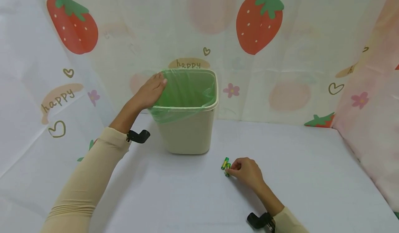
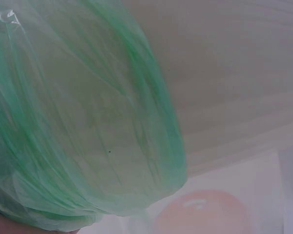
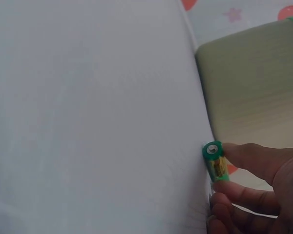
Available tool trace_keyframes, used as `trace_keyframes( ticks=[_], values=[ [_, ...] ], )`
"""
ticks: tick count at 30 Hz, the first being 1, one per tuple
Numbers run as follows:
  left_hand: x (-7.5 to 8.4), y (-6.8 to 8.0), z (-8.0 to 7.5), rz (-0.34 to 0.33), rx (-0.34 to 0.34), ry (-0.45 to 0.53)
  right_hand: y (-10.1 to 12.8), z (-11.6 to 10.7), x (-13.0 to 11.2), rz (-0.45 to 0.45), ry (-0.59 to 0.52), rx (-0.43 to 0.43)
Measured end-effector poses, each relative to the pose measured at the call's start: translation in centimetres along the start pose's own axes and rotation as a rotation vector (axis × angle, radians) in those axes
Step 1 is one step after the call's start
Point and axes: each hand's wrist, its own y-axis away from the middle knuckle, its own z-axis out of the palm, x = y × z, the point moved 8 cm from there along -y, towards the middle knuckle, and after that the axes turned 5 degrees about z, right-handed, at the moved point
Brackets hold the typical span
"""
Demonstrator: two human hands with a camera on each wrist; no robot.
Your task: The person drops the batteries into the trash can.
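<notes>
A cream trash can (image 1: 188,136) stands upright on the white surface, lined with a translucent green plastic bag (image 1: 174,115) folded over its rim. My left hand (image 1: 151,90) rests on the can's left rim, its fingers extended over the bag. The left wrist view shows the bag (image 2: 102,122) draped down the can's outside. Two small green-and-gold batteries lie close together in front of the can. My right hand (image 1: 247,171) pinches the nearer battery (image 3: 217,163) between thumb and finger, low at the surface. The other battery (image 1: 225,163) lies just beyond its fingertips.
A white cloth (image 1: 299,167) covers the table. Behind it hangs a curtain (image 1: 149,25) printed with strawberries, hearts and flowers, and a similar pinkish one (image 1: 374,122) closes off the right side. Black wrist cameras sit on both forearms.
</notes>
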Motion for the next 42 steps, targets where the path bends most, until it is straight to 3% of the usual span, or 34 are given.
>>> trace_keyframes(
  ticks=[14, 23, 42],
  values=[
    [0.1, -0.2, 0.1, 0.0, -0.006, -0.004, 0.2, 0.2, -0.5, -0.001, 0.058, -0.016],
    [0.2, 0.0, 0.2, -0.002, -0.008, -0.001, 0.7, 0.1, -1.1, -0.038, 0.141, 0.061],
    [0.0, 0.0, 0.0, -0.012, -0.021, 0.003, 0.2, -0.3, -0.6, 0.008, 0.03, -0.047]
  ],
)
